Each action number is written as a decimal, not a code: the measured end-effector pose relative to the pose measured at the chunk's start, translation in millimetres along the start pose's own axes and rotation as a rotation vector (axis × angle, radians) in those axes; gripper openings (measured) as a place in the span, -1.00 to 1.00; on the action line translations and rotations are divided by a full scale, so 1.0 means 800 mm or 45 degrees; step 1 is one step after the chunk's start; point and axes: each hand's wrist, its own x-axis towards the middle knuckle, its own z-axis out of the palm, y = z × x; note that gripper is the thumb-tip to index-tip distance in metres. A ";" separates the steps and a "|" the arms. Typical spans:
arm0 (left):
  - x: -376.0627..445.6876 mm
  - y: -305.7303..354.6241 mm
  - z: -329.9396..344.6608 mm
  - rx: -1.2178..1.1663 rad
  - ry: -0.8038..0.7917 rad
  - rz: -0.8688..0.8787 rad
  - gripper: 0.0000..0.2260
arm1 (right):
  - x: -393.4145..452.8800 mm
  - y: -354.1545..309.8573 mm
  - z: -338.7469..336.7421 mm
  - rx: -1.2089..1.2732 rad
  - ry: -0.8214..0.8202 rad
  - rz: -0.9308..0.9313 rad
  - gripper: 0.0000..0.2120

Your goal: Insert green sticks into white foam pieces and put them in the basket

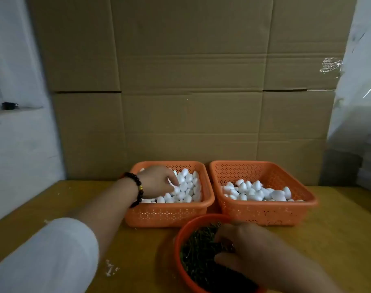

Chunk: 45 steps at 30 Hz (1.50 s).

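Left hand: the left hand (157, 181) reached into the left basket (169, 214), its fingers curled down among the foam pieces (188, 185); it seemed to pinch one piece at the fingertips, though the piece was partly hidden.
Left wrist: a dark bead bracelet (136, 191) sat round the wrist, and a white sleeve (47, 256) covered the upper forearm.
Right hand: the right hand (250, 248) lay in the round bowl (180, 235), its fingers bent into the green sticks (199, 250); whether it held any stick could not be told.
Left basket: orange, perforated, filled high with white foam pieces.
Right basket: the right basket (265, 210), orange and perforated too, stood just beside the left one and held a lower layer of white foam pieces (256, 192); any sticks in them could not be made out.
Bowl: orange-red, near the front edge, in front of the gap between the two baskets, heaped with dark green sticks.
Table: a wooden table (339, 240) bore all three containers, with white crumbs (110, 269) near the sleeve.
Backdrop: a flattened cardboard sheet (191, 81) stood upright behind the baskets.
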 end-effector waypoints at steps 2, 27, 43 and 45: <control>0.005 0.007 0.015 0.212 -0.164 -0.007 -0.78 | 0.003 0.006 0.001 -0.006 -0.045 0.026 -0.55; 0.071 0.023 0.049 0.471 -0.464 -0.095 -0.56 | 0.016 -0.004 0.020 -0.206 -0.219 0.014 -0.58; 0.055 -0.010 0.035 -0.022 -0.170 -0.006 -0.95 | 0.025 0.001 0.030 -0.165 -0.206 0.036 -0.78; 0.037 -0.009 0.034 -0.412 -0.006 -0.006 -0.93 | 0.024 0.000 0.028 -0.137 -0.178 0.054 -0.79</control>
